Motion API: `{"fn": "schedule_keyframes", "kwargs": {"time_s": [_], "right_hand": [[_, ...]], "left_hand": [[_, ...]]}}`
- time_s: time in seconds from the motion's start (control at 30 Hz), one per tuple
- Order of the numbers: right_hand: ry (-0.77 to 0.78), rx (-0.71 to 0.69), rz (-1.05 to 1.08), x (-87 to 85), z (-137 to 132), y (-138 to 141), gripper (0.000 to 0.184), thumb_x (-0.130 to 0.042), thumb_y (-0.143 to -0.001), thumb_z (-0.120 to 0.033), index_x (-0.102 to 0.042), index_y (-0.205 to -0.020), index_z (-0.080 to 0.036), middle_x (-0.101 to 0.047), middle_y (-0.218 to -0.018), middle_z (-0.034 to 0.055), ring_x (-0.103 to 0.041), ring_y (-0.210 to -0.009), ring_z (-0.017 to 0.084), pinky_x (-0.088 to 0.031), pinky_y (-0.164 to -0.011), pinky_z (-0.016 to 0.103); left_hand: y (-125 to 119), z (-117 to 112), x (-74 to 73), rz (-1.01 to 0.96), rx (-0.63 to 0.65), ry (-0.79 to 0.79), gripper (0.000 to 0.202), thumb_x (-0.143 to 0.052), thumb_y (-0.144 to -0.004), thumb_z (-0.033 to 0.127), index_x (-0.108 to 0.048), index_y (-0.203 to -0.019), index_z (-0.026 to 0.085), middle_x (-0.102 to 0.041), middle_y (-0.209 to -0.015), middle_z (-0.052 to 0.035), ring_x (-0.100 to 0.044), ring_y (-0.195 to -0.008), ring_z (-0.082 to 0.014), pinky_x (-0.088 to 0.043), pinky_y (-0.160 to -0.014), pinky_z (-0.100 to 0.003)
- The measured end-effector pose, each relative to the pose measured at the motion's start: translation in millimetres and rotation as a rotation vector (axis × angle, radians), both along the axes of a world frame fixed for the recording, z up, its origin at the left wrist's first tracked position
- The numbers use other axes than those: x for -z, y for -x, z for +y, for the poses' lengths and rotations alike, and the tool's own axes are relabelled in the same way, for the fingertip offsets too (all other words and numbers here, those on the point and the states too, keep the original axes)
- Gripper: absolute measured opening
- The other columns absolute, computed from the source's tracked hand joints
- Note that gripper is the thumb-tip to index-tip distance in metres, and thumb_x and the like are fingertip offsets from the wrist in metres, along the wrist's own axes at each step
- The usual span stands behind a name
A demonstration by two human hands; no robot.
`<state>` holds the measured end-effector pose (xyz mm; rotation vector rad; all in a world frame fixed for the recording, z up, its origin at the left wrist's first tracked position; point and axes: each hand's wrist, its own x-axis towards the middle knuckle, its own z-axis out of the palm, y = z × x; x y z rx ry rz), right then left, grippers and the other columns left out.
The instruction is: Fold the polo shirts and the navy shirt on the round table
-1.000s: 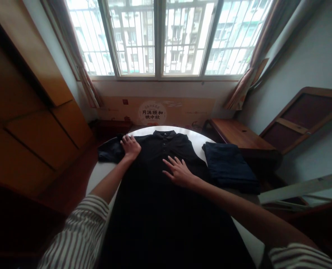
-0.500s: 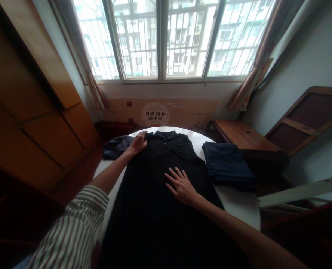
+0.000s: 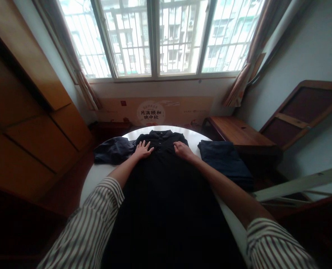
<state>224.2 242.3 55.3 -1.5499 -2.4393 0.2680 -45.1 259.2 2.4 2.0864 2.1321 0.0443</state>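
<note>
A black polo shirt (image 3: pixel 166 201) is spread lengthwise over a round white table (image 3: pixel 91 186), its buttoned collar at the far side. My left hand (image 3: pixel 143 150) lies flat on the shirt's upper left chest with the fingers spread. Opposite it, my right hand (image 3: pixel 183 151) has its fingers curled closed on the cloth at the upper right chest, near the sleeve. The exact bit of fabric in those fingers is hidden.
To the left of the shirt rests a crumpled dark garment (image 3: pixel 112 150). Folded dark blue clothing (image 3: pixel 224 162) lies at the table's right edge. A wooden desk (image 3: pixel 236 130) stands beyond it, and orange-brown cabinets (image 3: pixel 34 138) line the left wall.
My right hand has gone from lying flat mid-shirt to the upper right chest, its fingers now closed. My left hand has come from the shoulder down onto the chest, fingers spread.
</note>
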Motion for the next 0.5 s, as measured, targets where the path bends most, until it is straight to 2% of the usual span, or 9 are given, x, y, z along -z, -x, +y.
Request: {"fn": "schedule_keyframes", "kwargs": {"time_s": [0.1, 0.17, 0.27, 0.33, 0.43, 0.5], "right_hand": [[0.067, 0.052, -0.041, 6.6, 57.3, -2.7, 0.049, -0.035, -0.102, -0.033, -0.045, -0.146, -0.012, -0.041, -0.154, 0.0138, -0.036, -0.142, 0.023, -0.026, -0.115, 0.034], [0.118, 0.098, -0.069, 17.2, 79.0, -2.2, 0.056, -0.035, -0.102, -0.044, -0.039, -0.151, -0.018, -0.03, -0.16, 0.0109, -0.026, -0.147, 0.027, -0.021, -0.118, 0.046], [0.148, 0.208, -0.093, 34.5, 93.1, 0.5, 0.062, -0.025, -0.101, -0.053, -0.029, -0.155, -0.021, -0.016, -0.164, 0.0115, -0.015, -0.15, 0.031, -0.012, -0.115, 0.063], [0.143, 0.265, -0.1, 42.9, 96.5, 1.6, 0.063, -0.018, -0.102, -0.053, -0.025, -0.156, -0.021, -0.011, -0.165, 0.0113, -0.01, -0.151, 0.03, -0.007, -0.114, 0.066], [0.136, 0.285, -0.109, 49.4, 99.4, 0.8, 0.063, -0.014, -0.101, -0.054, -0.025, -0.156, -0.025, -0.011, -0.165, 0.0071, -0.008, -0.151, 0.026, -0.006, -0.115, 0.065], [0.131, 0.286, -0.111, 51.3, 100.8, -0.9, 0.063, -0.014, -0.101, -0.055, -0.026, -0.156, -0.028, -0.013, -0.165, 0.0049, -0.01, -0.151, 0.025, -0.008, -0.115, 0.064]], "left_hand": [[-3.3, 0.2, 1.6, 0.016, -0.028, -0.016, 0.079, -0.02, -0.093, 0.07, -0.02, -0.158, 0.024, -0.01, -0.164, -0.014, -0.009, -0.15, -0.0377, -0.017, -0.118, -0.051], [-5.0, 0.2, 0.5, 0.036, -0.028, -0.037, 0.08, -0.021, -0.093, 0.07, -0.024, -0.156, 0.021, -0.016, -0.163, -0.0173, -0.015, -0.148, -0.0396, -0.021, -0.116, -0.053], [-6.5, 8.4, -6.4, 0.081, -0.007, -0.108, 0.072, -0.019, -0.098, 0.059, -0.043, -0.146, 0.011, -0.038, -0.151, -0.0249, -0.036, -0.139, -0.0408, -0.034, -0.108, -0.053], [-5.9, 21.0, -13.2, 0.094, 0.039, -0.148, 0.062, -0.016, -0.102, 0.043, -0.052, -0.137, 0.006, -0.046, -0.144, -0.0252, -0.043, -0.134, -0.0356, -0.036, -0.108, -0.048], [-0.1, 44.9, -20.0, 0.089, 0.133, -0.135, 0.052, -0.023, -0.102, 0.034, -0.051, -0.138, 0.01, -0.045, -0.148, -0.0176, -0.039, -0.138, -0.0262, -0.025, -0.117, -0.042], [7.1, 59.2, -20.2, 0.089, 0.15, -0.099, 0.053, -0.028, -0.101, 0.039, -0.044, -0.145, 0.015, -0.039, -0.154, -0.0138, -0.034, -0.142, -0.0265, -0.017, -0.119, -0.049]]}}
